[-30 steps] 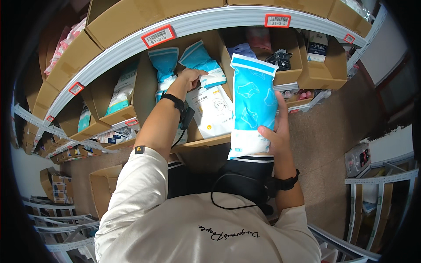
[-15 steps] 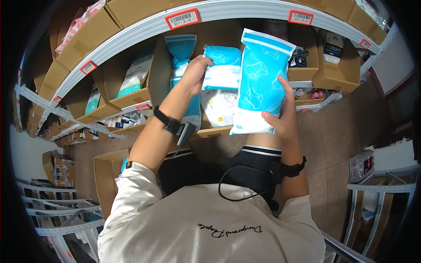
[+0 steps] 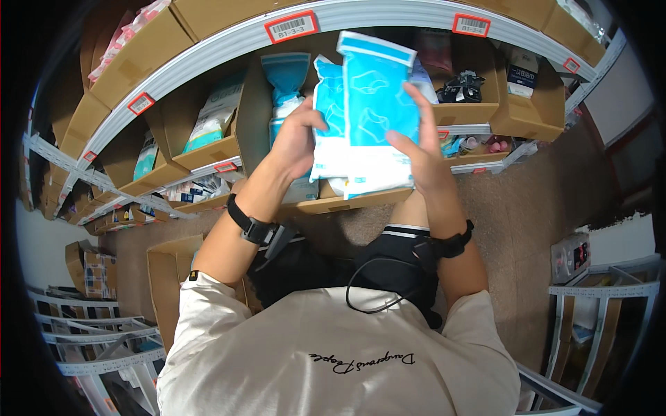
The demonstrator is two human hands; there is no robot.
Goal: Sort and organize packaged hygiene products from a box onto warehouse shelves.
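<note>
Two blue-and-white plastic packets are up in front of me, side by side and partly overlapping, over an open cardboard box (image 3: pixel 298 207) on the shelf. My left hand (image 3: pixel 293 142) is closed on the edge of the left packet (image 3: pixel 329 116). My right hand (image 3: pixel 429 156) grips the right packet (image 3: pixel 378 104) by its right edge, thumb on the front. This packet covers part of the left one. Pale outline drawings show on their blue parts. More blue packets (image 3: pixel 286 78) stand in the box beyond my left hand.
A white metal shelf beam (image 3: pixel 388 22) with red-framed labels curves above the boxes. A box with a black bundle (image 3: pixel 461 89) is at the right, and one with a white-and-green packet (image 3: pixel 208 128) at the left. An open carton (image 3: pixel 163 277) sits by my left side.
The right packet has moved left and now overlaps the left one. My left hand has shifted left and lower, and the left packet shows more of its length.
</note>
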